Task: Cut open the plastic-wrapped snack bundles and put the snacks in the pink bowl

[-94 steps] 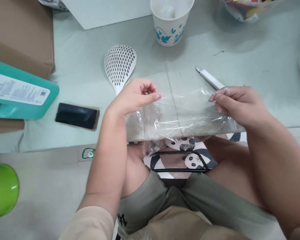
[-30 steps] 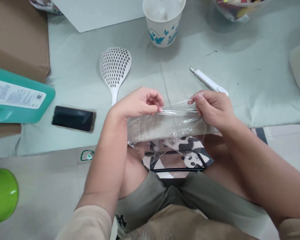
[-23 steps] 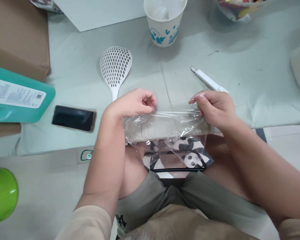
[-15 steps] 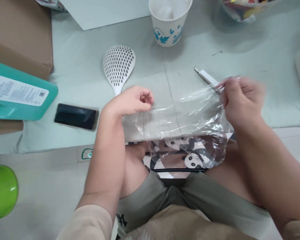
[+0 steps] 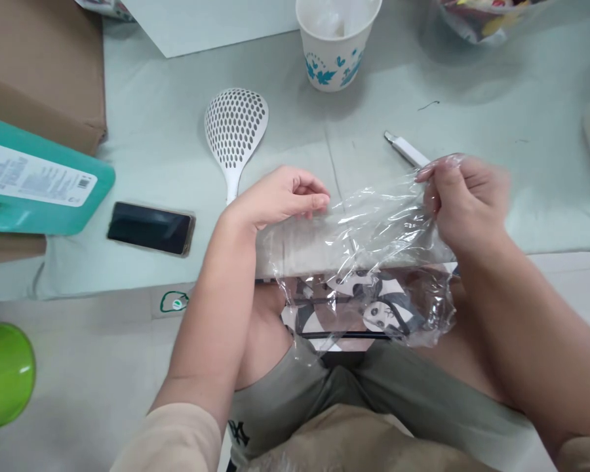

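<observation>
The tabletop [image 5: 152, 118], draped in pale green, stretches from nine through twelve to three o'clock, with light grey floor [image 5: 98, 380] at eight o'clock, all under soft, even light.

The film [image 5: 398, 229] was transparent, colourless and glossy, with irregular creases and bright reflections. Its upper right portion was gathered between the fingers of the right hand [image 5: 467, 196]. The upper edge sloped slackly toward the left hand [image 5: 288, 193]; contact there was unclear. The crumpled lower portion hung beyond the table [image 5: 526, 203] edge, above the lap [image 5: 349, 383].
</observation>
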Available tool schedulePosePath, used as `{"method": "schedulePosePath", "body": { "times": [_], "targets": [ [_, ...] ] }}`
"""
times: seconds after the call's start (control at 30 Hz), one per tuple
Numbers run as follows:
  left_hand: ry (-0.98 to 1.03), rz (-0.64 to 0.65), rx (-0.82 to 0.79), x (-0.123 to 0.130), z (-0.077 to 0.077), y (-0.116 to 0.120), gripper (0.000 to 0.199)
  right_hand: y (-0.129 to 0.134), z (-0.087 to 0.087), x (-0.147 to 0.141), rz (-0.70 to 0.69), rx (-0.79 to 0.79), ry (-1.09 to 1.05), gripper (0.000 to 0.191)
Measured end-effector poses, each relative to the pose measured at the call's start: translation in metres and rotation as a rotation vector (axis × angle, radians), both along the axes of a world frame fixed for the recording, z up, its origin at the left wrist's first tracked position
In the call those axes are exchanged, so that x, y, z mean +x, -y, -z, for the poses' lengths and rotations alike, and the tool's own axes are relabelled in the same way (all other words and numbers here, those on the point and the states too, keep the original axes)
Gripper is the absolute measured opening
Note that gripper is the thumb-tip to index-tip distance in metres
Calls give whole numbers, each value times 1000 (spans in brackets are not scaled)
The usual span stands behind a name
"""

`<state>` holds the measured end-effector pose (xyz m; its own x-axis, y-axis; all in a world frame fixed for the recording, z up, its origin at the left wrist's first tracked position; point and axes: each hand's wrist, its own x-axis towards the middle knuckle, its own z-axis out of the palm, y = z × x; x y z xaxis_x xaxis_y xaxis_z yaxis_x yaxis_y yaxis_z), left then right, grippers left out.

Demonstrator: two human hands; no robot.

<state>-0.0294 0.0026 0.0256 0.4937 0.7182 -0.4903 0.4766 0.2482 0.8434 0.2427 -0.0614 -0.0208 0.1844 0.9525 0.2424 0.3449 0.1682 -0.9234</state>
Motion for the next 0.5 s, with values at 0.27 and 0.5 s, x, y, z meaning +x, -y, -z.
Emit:
{"method": "schedulePosePath", "body": {
  "times": [0.27,0.5],
  "targets": [
    [-46,-64,146,-1,0,-2,10,3,-5,1,-2,-36,23,51],
    [-124,34,106,-14,-10,-2,14,3,-9,-1,17,-22,53,42]
  ]
}}
